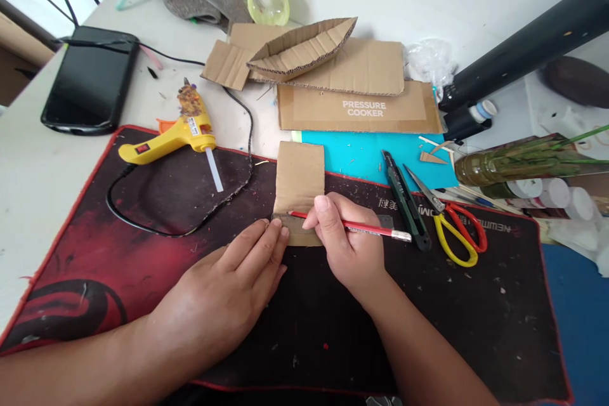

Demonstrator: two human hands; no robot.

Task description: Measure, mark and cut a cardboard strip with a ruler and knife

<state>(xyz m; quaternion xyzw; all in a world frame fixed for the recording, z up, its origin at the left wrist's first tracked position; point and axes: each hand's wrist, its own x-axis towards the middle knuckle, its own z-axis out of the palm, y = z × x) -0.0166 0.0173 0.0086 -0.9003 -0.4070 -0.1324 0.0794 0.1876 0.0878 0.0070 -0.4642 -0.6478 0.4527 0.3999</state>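
A small rectangular cardboard piece [299,181] lies on the black and red desk mat [143,254]. Across its near end lies a dark ruler [380,222]. My left hand [228,285] rests flat with fingers stretched out, fingertips pressing the ruler's left end on the cardboard. My right hand [345,244] is closed on a red pencil [366,228], whose tip points left along the ruler's edge on the cardboard.
A yellow glue gun [178,136] with its black cord lies at the left. A green utility knife [404,200] and red-yellow scissors [451,228] lie to the right. A cardboard boat [302,51], flat cardboard sheets [356,85], a phone [90,79], a bottle [518,165] and a black tube [533,41] sit behind.
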